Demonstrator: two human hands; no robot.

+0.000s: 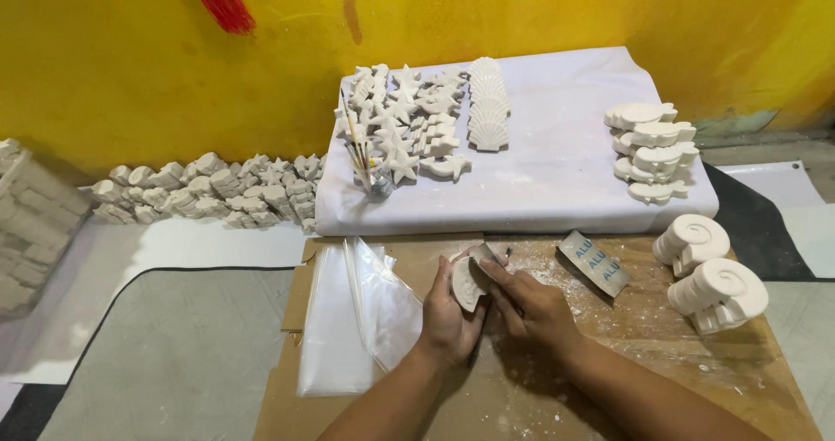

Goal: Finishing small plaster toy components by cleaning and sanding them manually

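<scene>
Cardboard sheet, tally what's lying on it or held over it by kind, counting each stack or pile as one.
Stacks of white spiral casts: 2
Grey printed strip: 1
Pile of clear plastic bags: 1
White cast in the left hand: 1
Small grey sheet in the right hand: 1
Total: 6

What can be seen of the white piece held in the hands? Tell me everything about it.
The white piece is a small, flat, matte casting that looks like plaster, with a rounded edge and faint ribbing, possibly a shell shape. The left hand cups it from below, tilted above the dusty cardboard sheet. The right hand presses a thin grey blade against its upper edge. White dust lies on the cardboard beside it. Its far side is hidden.
</scene>
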